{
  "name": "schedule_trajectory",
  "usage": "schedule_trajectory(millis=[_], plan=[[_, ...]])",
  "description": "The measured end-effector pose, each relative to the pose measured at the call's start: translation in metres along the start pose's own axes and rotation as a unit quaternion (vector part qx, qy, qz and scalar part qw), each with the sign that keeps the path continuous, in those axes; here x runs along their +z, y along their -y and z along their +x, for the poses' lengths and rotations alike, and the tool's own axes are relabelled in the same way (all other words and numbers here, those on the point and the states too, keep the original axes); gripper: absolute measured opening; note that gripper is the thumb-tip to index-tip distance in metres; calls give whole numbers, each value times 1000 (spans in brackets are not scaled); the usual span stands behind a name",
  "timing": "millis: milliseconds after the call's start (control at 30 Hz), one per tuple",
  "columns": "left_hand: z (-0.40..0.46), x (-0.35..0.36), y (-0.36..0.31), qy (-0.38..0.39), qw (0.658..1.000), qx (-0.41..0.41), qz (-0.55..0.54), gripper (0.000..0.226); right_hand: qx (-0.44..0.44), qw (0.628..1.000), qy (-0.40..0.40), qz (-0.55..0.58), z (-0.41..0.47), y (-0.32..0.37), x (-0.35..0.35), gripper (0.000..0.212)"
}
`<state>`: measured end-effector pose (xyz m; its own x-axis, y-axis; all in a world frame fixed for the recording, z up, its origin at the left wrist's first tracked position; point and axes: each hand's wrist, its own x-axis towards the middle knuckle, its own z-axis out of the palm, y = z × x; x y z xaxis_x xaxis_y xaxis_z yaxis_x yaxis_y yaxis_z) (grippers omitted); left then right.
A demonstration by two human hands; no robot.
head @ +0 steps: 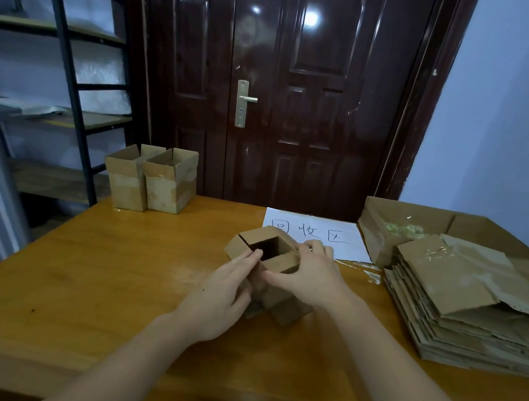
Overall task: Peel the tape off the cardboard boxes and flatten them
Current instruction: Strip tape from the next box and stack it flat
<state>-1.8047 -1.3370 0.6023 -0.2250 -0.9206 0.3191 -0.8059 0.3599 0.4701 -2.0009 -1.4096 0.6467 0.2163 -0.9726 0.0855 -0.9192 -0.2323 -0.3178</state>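
Box in hand: a small cardboard box [268, 260] sits at the middle of the wooden table [91, 266], near the person, tilted with its open end facing up and away; its flaps are spread and the dark inside shows.
Left hand: the left hand [222, 297] holds the box's near left side, fingers lying along the wall with the tips at the rim of the opening, curled lightly round it.
Right hand: the right hand [309, 276] grips the right flap and top edge, thumb on the near face and fingers curled over the far side.
Step in hand: by my reading the top is already open and the box is being worked toward collapse; whether any tape is left on it cannot be told from here.
Next move: it likely calls for freeing the bottom seam, then pushing opposite corners together so the walls fold flat.
Flattened stack: a pile of flattened boxes [461, 308] lies at the right, near edge of the table, a likely place for this one.
Scrap box: a larger open carton [384, 233] stands behind the pile, with crumpled tape inside.
Waiting boxes: two upright boxes [151, 182] stand at the far left, touching each other, well apart from the hands.
Paper sign: a white sheet [315, 235] with handwritten characters lies just beyond the held box.
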Motion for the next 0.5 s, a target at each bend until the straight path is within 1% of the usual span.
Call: schedule_trajectory(millis=[100,167,267,333,367,433,500], plan=[[6,-16,0,-17,997,45,63,53,-32,998,51,36,3,-3,-14,83],[15,-26,-1,-5,987,91,130,47,-78,991,92,64,5,-8,-23,77],[31,-35,-4,72,965,139,212,49,-130,980,147,30,10,-14,-27,89],[41,-38,-3,102,946,162,261,52,-146,975,169,-7,12,-14,-23,89],[44,-40,-1,104,937,173,287,53,-156,973,170,-26,12,-14,-20,87],[48,-44,4,76,917,194,341,55,-174,969,162,-66,10,-12,-16,82],[49,-49,10,38,910,176,373,61,-189,965,155,-95,5,-11,-14,72]])
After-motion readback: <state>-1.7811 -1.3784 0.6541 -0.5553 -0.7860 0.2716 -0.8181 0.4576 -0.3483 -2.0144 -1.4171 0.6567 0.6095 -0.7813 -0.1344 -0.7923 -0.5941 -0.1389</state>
